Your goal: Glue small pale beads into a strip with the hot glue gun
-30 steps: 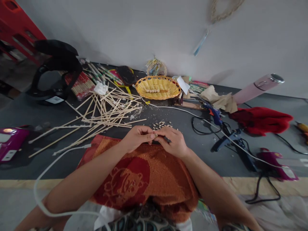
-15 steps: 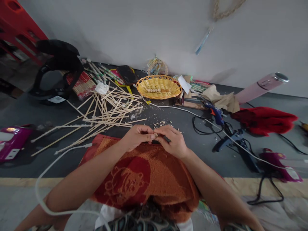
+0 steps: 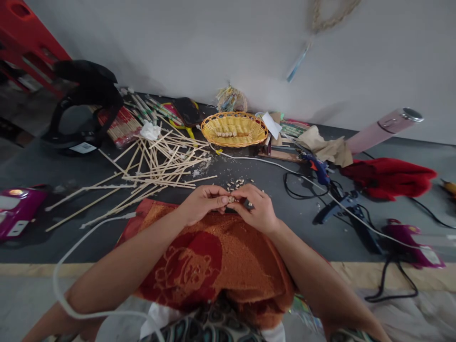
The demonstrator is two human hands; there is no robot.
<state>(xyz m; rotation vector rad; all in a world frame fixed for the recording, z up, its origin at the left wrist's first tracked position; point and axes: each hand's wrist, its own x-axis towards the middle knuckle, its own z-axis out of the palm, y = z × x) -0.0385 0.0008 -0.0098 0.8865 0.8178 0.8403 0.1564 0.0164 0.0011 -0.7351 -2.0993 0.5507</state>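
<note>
Between the fingertips of both hands is a small tan wooden piece (image 3: 232, 199), mostly covered by the fingers. My left hand (image 3: 204, 204) pinches it from the left, thumb and index together. From the right, my right hand (image 3: 257, 207) pinches the same piece, its fingers curled. Just beyond the fingertips, several short cut wooden bits (image 3: 239, 182) lie scattered on the grey table (image 3: 249, 166). Under my wrists an orange towel (image 3: 249, 256) with a red patch is spread over the table's near edge and my lap.
Many thin wooden sticks (image 3: 160, 161) lie piled at left. A yellow wicker basket (image 3: 235, 124) holding a row of small pieces stands at the back. To the right are a blue glue gun (image 3: 317, 168), pliers-like cutters (image 3: 351, 213), a red cloth (image 3: 390, 178) and a pink flask (image 3: 384, 129). A white cable (image 3: 270, 162) crosses the table.
The small piece between my fingertips shows a little more, apparently turned slightly. Both hands stay in nearly the same place; the view has shifted slightly.
</note>
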